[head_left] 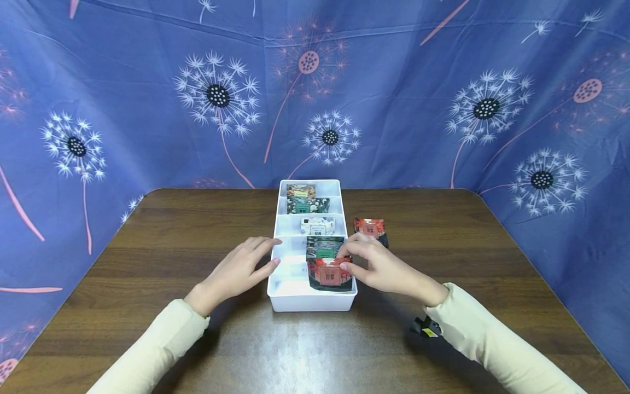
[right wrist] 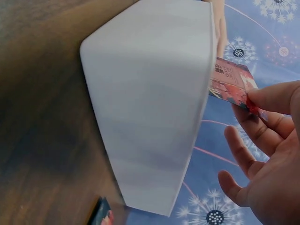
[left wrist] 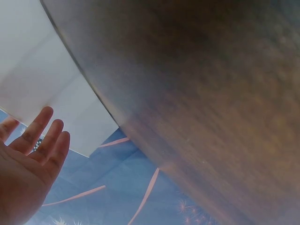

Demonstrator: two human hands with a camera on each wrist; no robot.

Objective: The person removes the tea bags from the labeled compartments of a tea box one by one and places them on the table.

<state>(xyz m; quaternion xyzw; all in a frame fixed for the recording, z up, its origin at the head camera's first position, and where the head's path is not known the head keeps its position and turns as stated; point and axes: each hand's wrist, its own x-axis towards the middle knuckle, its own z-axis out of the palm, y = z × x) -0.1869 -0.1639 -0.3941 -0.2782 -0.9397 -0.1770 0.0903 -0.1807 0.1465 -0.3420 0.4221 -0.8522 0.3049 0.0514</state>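
A red and black sachet [head_left: 331, 274] is pinched at its edge between the thumb and fingers of my right hand [head_left: 376, 266]. It is held over the near end of a white divided box [head_left: 311, 304]; the right wrist view shows the same red sachet [right wrist: 230, 80] above the box's rim. My left hand [head_left: 242, 266] is at the box's left side, fingers extended and fingertips right at the rim. In the left wrist view its fingers [left wrist: 37, 131] are spread beside the white wall. Just behind the held sachet, a dark green sachet [head_left: 322, 247] stands in the box.
Farther back in the box are a white sachet [head_left: 317, 225], a green floral sachet [head_left: 315, 206] and a yellow-orange one [head_left: 301, 190]. Another red sachet [head_left: 370, 227] lies on the wooden table [head_left: 206, 219] right of the box. A blue dandelion-print cloth [head_left: 394, 109] hangs behind.
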